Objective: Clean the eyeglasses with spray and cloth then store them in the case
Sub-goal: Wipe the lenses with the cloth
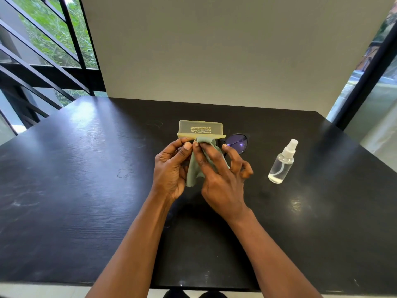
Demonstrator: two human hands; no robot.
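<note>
Eyeglasses (236,144) lie mid-worktop toward the far edge, beside the open case (200,129), mostly hidden. Left hand (171,171) and right hand (221,175) each pinch the cloth (194,171). Spread it flat first; spray bottle (282,162) lies near the right edge.

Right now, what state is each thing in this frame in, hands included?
case: open, lid up, on the table.
cloth: held up between both hands, hanging loose.
eyeglasses: lying on the table behind the right hand, mostly hidden.
spray bottle: upright, untouched, a little liquid at the bottom.
left hand: fingers pinching the cloth.
right hand: thumb and forefinger pinching the cloth, other fingers spread.
</note>
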